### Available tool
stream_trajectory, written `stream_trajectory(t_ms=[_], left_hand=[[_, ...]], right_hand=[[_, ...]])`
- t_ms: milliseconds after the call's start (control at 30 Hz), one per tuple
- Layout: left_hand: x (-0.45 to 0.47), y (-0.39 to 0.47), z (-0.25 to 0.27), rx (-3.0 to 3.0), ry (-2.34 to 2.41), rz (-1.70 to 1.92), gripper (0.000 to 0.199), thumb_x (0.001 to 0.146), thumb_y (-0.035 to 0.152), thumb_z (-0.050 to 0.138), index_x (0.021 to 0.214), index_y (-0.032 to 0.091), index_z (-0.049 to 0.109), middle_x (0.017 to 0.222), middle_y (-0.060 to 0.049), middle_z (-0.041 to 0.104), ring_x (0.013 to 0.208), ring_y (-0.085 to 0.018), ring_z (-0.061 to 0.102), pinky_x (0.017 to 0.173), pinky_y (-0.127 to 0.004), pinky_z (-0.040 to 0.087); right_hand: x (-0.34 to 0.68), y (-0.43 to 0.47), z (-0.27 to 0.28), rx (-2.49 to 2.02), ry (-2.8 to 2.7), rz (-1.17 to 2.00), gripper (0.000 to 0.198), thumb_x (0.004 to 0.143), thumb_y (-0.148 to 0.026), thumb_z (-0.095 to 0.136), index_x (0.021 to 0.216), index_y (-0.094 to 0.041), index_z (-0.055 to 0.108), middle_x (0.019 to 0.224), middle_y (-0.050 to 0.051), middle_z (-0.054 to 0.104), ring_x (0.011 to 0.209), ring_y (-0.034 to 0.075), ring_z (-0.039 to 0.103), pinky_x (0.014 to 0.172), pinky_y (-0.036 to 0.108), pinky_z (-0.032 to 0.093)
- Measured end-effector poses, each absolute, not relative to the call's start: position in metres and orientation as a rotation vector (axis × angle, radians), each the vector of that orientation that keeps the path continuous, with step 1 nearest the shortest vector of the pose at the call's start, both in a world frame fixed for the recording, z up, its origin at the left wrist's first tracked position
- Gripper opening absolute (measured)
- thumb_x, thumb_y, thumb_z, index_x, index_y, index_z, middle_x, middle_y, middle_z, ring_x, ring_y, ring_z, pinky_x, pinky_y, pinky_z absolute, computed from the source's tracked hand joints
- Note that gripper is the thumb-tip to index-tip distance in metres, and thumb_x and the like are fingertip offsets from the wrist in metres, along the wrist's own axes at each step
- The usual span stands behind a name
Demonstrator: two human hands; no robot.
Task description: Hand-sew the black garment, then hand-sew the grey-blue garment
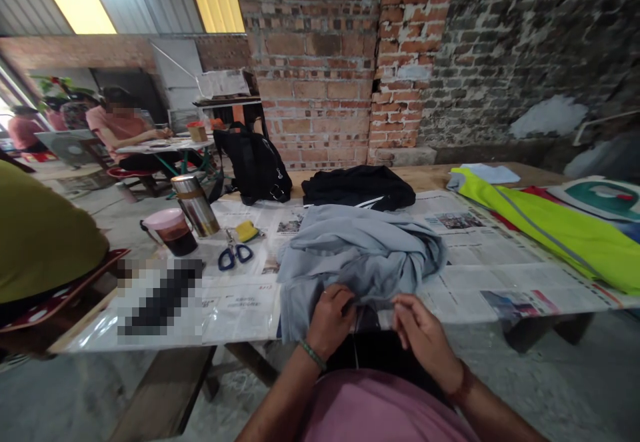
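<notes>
A bunched light grey garment (pixel 360 242) lies at the near edge of the table. My left hand (pixel 331 319) is closed on its near edge, with the fingers curled into the cloth. A thin pale line, like a thread, hangs just below those fingers. Beside the same edge, my right hand (pixel 423 332) has its thumb and forefinger drawn together in a pinch. Whatever sits between those fingertips is too small to make out. Dark cloth shows in the gap between both hands.
Newspaper under clear plastic covers the table (pixel 250 309). To the left are blue-handled scissors (pixel 235 255), a yellow item (pixel 247 231), a lidded cup (pixel 173 232) and a steel flask (pixel 195 205). Behind lie black clothing (pixel 357 185) and a backpack (pixel 255 165); right, a neon garment (pixel 545 225) and an iron (pixel 600 195).
</notes>
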State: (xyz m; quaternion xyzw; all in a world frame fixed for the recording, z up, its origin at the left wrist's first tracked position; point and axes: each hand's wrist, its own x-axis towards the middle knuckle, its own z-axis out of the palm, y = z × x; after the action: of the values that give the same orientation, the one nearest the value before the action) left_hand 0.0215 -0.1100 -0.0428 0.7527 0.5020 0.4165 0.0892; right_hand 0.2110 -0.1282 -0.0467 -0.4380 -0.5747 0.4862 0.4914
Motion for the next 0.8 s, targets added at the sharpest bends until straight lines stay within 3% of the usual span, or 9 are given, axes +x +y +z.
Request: stream_trajectory(t_ms=[133, 500, 800], left_hand=[[0.017, -0.116, -0.044, 2.336, 1.548, 1.211, 0.021, 0.070, 0.005, 0.055, 0.080, 0.020, 0.064, 0.082, -0.004, 0.063, 0.081, -0.017, 0.059, 0.077, -0.030, 0.048], [0.017, -0.119, -0.041, 2.380, 1.587, 1.135, 0.011, 0.077, 0.015, 0.056, 0.074, 0.021, 0.065, 0.068, 0.001, 0.067, 0.069, -0.014, 0.061, 0.066, -0.026, 0.040], [0.016, -0.120, -0.043, 2.376, 1.563, 1.181, 0.013, 0.081, 0.019, 0.052, 0.077, 0.021, 0.065, 0.070, 0.000, 0.067, 0.070, -0.013, 0.060, 0.067, -0.026, 0.041]], right_hand=[[0.202, -0.145, -0.070, -1.111, -1.687, 1.333, 0.028, 0.085, -0.043, 0.039, 0.081, -0.018, 0.053, 0.053, -0.006, 0.043, 0.040, 0.006, 0.037, 0.040, 0.018, 0.029], [0.177, -0.126, -0.058, -1.343, -1.880, 1.093, 0.021, 0.082, -0.025, 0.035, 0.067, -0.018, 0.047, 0.050, -0.004, 0.049, 0.048, 0.009, 0.046, 0.051, 0.020, 0.033], [0.169, -0.123, -0.054, -1.306, -1.879, 1.063, 0.019, 0.082, -0.025, 0.033, 0.073, -0.019, 0.048, 0.052, -0.004, 0.050, 0.047, 0.010, 0.047, 0.050, 0.021, 0.033]])
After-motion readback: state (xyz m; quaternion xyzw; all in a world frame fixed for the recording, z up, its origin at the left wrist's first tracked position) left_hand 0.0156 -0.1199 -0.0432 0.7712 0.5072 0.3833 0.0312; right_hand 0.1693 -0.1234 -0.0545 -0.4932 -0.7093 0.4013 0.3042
